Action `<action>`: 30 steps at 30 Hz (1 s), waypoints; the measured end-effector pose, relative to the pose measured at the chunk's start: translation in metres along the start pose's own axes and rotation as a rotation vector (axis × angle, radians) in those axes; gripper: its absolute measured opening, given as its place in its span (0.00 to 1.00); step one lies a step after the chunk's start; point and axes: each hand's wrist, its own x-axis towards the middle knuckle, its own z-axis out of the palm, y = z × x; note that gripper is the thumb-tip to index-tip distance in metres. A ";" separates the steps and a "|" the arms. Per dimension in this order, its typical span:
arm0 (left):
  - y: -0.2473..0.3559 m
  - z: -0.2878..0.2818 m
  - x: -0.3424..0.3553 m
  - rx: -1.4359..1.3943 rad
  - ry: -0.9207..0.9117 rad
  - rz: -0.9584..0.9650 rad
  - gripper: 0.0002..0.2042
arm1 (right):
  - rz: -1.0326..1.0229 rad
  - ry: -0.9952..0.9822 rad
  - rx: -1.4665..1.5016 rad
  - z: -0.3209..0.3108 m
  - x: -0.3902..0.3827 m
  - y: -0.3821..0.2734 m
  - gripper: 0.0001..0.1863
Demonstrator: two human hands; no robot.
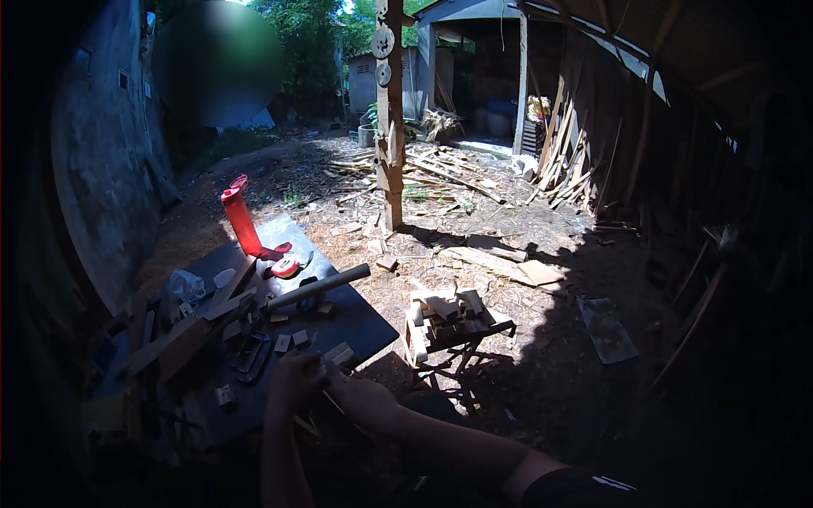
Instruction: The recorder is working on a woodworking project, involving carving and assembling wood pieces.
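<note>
the left hand (pixel 295 379) and right hand (pixel 366 403) are close together at the counter (pixel 364 320), near small blocks (pixel 301 339); in shadow, i cannot tell whether either grips anything.

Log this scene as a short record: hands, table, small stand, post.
Hands: left hand and right hand close together by the table; anything held is unclear
Table: dark top, with red bottle and scattered wood pieces
Small stand: piled with wood blocks
Post: wooden, upright, beyond the table
</note>
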 end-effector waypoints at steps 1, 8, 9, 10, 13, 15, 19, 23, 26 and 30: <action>0.000 -0.003 -0.004 -0.003 -0.008 -0.005 0.23 | -0.015 0.004 -0.022 0.007 -0.005 0.001 0.38; 0.017 -0.004 0.004 0.051 -0.032 -0.008 0.23 | 0.094 -0.129 -0.105 -0.014 -0.058 -0.008 0.36; 0.018 -0.007 0.006 0.033 -0.082 -0.019 0.22 | 0.054 -0.076 -0.090 -0.015 -0.047 -0.007 0.35; 0.018 -0.007 0.007 0.030 -0.095 -0.010 0.22 | 0.031 -0.028 -0.059 -0.008 -0.026 -0.001 0.34; 0.007 -0.004 0.002 -0.013 -0.009 -0.016 0.23 | -0.016 0.059 -0.039 0.007 0.000 0.009 0.32; 0.007 -0.005 -0.002 0.016 -0.015 -0.017 0.23 | -0.036 0.047 -0.036 0.013 -0.007 0.014 0.35; 0.010 0.001 -0.003 0.040 0.005 -0.041 0.25 | 0.083 -0.110 -0.077 -0.001 -0.062 -0.003 0.38; 0.008 0.001 -0.003 -0.004 0.006 -0.001 0.25 | -0.102 0.076 -0.235 0.012 -0.023 0.019 0.44; 0.000 0.000 -0.005 -0.013 0.022 -0.042 0.25 | -0.101 0.107 -0.111 0.010 0.013 0.004 0.44; 0.000 -0.001 -0.001 0.012 0.054 0.057 0.25 | -0.002 0.014 -0.224 0.005 -0.038 -0.006 0.47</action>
